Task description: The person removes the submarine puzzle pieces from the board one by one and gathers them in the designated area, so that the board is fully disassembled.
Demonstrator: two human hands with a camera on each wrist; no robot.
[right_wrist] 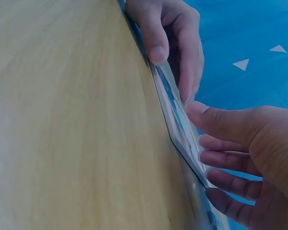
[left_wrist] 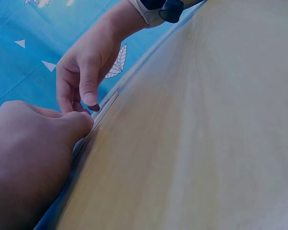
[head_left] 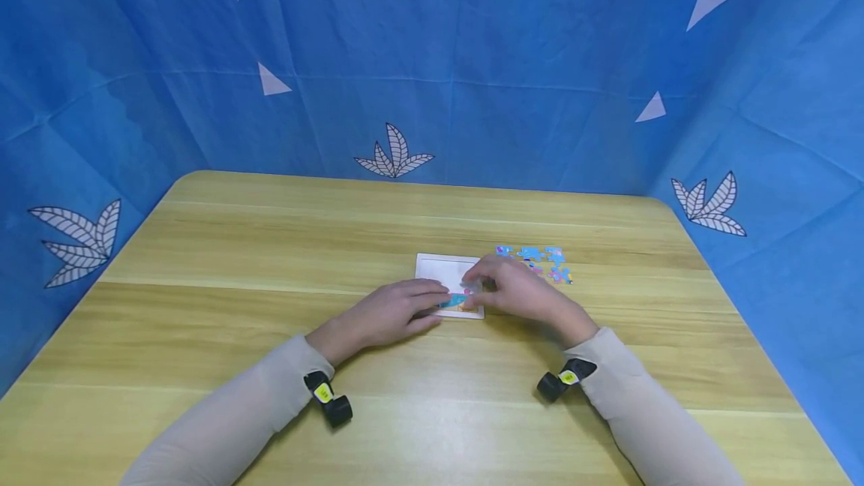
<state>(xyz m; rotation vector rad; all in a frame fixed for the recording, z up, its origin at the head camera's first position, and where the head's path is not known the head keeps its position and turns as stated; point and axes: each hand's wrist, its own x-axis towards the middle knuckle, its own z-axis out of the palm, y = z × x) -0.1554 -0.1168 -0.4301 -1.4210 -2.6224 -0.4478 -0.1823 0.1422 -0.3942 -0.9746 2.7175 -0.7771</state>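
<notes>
A small white puzzle tray (head_left: 432,265) lies on the table between both hands, with joined blue and orange pieces along its near side. My left hand (head_left: 398,310) rests at the tray's left part, fingers mostly straight and their tips over the joined pieces. From the right, my right hand (head_left: 523,292) reaches over the tray and pinches a small pale puzzle piece (head_left: 467,291) with pink on it between thumb and fingers. That piece is partly hidden by the fingers. In the right wrist view the tray (right_wrist: 172,122) shows nearly edge-on, under the fingertips of both hands.
Several loose blue and pink puzzle pieces (head_left: 530,253) lie behind and right of the tray, some partly covered by the right hand. The wooden table (head_left: 270,246) ends at a blue curtain (head_left: 432,36) at the back and sides.
</notes>
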